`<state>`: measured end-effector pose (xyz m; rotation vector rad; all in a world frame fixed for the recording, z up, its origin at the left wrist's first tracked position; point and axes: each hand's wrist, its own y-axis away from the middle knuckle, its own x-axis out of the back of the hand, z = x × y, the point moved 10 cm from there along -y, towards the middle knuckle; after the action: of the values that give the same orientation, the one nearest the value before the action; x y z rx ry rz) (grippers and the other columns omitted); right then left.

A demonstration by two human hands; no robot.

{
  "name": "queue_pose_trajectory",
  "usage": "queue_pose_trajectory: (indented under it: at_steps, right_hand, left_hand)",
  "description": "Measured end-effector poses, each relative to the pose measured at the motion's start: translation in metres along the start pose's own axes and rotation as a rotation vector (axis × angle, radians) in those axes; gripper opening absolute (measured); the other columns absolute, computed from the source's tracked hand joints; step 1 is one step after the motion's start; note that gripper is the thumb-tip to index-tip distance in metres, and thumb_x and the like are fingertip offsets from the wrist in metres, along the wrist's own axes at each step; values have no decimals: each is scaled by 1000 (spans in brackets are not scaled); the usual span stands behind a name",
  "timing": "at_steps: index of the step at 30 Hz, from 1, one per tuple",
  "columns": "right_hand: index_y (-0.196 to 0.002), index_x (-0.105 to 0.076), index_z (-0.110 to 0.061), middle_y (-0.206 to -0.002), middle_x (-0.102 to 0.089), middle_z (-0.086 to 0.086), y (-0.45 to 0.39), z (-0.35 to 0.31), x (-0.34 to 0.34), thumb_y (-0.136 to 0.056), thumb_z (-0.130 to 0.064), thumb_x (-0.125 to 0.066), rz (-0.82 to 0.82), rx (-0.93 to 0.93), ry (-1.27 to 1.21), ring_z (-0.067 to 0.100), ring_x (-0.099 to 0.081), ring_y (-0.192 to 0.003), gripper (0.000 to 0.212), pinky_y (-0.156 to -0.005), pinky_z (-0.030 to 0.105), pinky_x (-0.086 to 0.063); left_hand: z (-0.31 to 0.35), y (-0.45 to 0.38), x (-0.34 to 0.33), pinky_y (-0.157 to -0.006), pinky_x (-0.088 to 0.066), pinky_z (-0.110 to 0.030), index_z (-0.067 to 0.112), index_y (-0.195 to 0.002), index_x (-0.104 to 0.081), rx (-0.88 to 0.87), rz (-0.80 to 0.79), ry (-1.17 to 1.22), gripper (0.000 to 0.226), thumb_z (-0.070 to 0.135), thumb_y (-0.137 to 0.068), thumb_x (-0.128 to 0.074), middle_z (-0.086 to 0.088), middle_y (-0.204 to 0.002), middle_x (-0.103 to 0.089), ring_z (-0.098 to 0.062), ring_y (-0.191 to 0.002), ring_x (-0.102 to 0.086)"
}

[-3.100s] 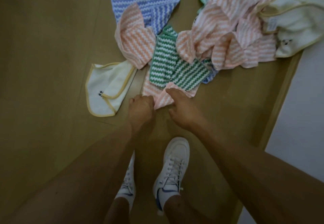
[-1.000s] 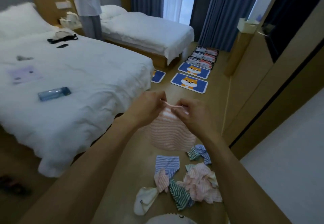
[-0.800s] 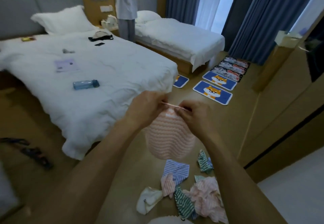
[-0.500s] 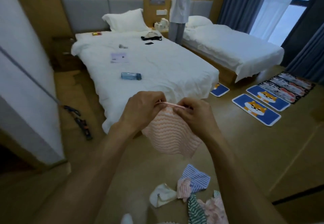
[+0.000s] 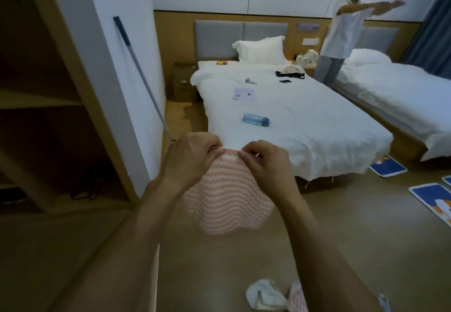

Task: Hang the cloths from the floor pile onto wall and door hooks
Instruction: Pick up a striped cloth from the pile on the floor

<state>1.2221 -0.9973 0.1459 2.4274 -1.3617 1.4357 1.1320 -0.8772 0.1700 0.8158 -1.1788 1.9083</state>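
Bedroom floor (image 5: 341, 226): my left hand (image 5: 192, 157) and right hand (image 5: 268, 162) pinch the pink cloth (image 5: 227, 199) top edge; a loose pinch risks dropping it.

Hanging below the left hand (image 5: 192, 157) and right hand (image 5: 267, 162), the soft wavy-striped cloth (image 5: 227, 197) alternates pale pink and white. Beyond the hands, the wide quilted bed (image 5: 305, 121) is plain white, with a translucent blue plastic bottle (image 5: 255, 119) on it. Right of the right hand, flat rectangular floor mats (image 5: 429, 198) are blue with white edges.
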Motion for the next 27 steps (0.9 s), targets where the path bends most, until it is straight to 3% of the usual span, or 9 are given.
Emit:
queue_pose_trajectory:
  at_steps: [5, 12, 17, 23, 25, 27]
  right_hand:
    - [-90, -70, -24, -84, -66, -9, -19, -63, -54, -91, -33, -61, -29, 82, 37, 2, -56, -75, 12, -68, 14, -42]
    - [-92, -70, -21, -84, -64, -6, -37, -173, -140, -91, -30, -60, -85, 210, 15, 7, -58, -77, 13, -72, 24, -51]
    - [-88, -69, -20, -77, -57, -13, -46, -237, -194, -91, -30, -62, -96, 238, -9, -1, -53, -69, 13, -65, 9, -38]
    - [-86, -71, -21, -71, -57, -16, -57, -305, -244, -92, -31, -59, -93, 271, -21, -7, -50, -63, 17, -60, 6, -30]
    - [-85, -71, -20, -71, -57, -15, -63, -326, -260, -93, -29, -59, -95, 290, -21, -5, -51, -63, 17, -60, 8, -35]
    - [-84, -71, -16, -74, -63, -8, -71, -344, -275, -93, -25, -59, -99, 311, -25, 3, -56, -67, 17, -65, 19, -49]
  left_hand:
    - [-68, 24, 48, -73, -54, -40, 24, -91, -72, 71, 42, -49, 18, 34, -94, -57, 7, -86, -70, -13, -81, -62]
    - [-172, 64, 128, -67, -54, -31, 24, -89, -69, 162, 132, -125, 15, 34, -93, -59, 9, -80, -66, -7, -73, -59]
    - [-234, 94, 176, -65, -48, -24, 26, -87, -65, 212, 151, -156, 11, 34, -93, -59, 10, -79, -63, -3, -70, -54]
    - [-295, 119, 229, -71, -54, -33, 23, -91, -66, 240, 155, -199, 15, 35, -94, -57, 8, -84, -65, -7, -77, -59]
    - [-315, 124, 243, -73, -54, -34, 23, -92, -66, 248, 158, -207, 15, 35, -94, -57, 7, -86, -66, -8, -80, -60]
    - [-333, 128, 256, -73, -54, -31, 23, -93, -66, 253, 165, -216, 14, 34, -95, -58, 8, -86, -66, -6, -80, -60]
